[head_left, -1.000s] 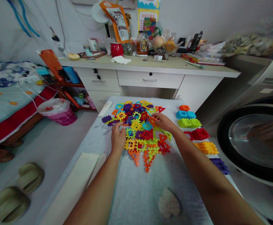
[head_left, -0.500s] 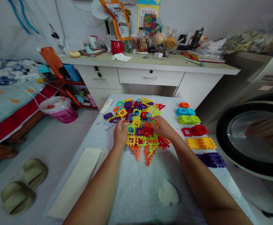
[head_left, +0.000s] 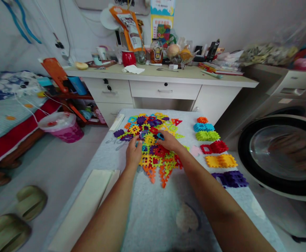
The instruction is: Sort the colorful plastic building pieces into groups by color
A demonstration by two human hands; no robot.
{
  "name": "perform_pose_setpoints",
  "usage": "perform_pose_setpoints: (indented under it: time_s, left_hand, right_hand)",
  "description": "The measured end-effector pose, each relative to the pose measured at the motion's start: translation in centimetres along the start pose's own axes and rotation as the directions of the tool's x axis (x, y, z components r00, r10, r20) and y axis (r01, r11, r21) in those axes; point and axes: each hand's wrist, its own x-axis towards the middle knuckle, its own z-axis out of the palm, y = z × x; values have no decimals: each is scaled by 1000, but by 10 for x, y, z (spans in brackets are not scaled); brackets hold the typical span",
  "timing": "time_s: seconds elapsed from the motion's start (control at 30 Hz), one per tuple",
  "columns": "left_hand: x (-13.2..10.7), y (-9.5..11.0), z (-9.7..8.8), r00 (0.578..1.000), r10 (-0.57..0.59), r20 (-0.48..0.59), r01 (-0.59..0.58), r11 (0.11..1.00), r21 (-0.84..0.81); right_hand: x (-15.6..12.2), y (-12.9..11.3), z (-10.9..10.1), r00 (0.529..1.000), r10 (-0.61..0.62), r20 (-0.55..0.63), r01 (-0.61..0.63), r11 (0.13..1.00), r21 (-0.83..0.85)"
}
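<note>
A heap of many-coloured plastic interlocking tiles (head_left: 155, 157) lies on a pale cloth-covered table (head_left: 155, 217). My left hand (head_left: 133, 154) rests at the heap's left edge, fingers curled onto the tiles near a purple piece. My right hand (head_left: 168, 140) lies on the middle of the heap, fingers bent over blue and yellow tiles; what they grip is hidden. To the right, sorted rows of tiles sit by colour: orange (head_left: 202, 120), blue (head_left: 203, 127), green (head_left: 207, 135), red (head_left: 214, 147), yellow (head_left: 220, 161), purple (head_left: 230, 179).
A white desk (head_left: 165, 87) cluttered with cups, bags and fruit stands behind the table. A washing machine door (head_left: 281, 157) is at the right. A pink bin (head_left: 62, 126), a bed (head_left: 8, 115) and green slippers (head_left: 16, 213) are at the left. A cream board (head_left: 87, 206) lies on the table's left.
My right hand has moved left from the heap's right side to its middle. My left hand stayed at the left edge. The camera shifted slightly.
</note>
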Motion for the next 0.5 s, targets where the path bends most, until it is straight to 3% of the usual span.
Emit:
perform_pose_setpoints:
  time_s: [0.13, 0.33, 0.4, 0.5]
  left_hand:
    - [0, -1, 1, 1000, 0, 24, -1, 1000, 23]
    - [-1, -2, 2, 999, -15, 40, 13, 999, 30]
    - [-1, -2, 2, 999, -12, 46, 11, 999, 32]
    - [-1, -2, 2, 999, -9, 50, 7, 1000, 30]
  right_hand:
    - [-22, -10, 2, 979, -203, 26, 202, 978, 59]
    - [-52, -9, -6, 923, -384, 27, 372, 908, 195]
    - [-58, -2, -12, 929, -371, -18, 364, 901, 234]
    - [-62, 12, -19, 973, -174, -151, 207, 950, 234]
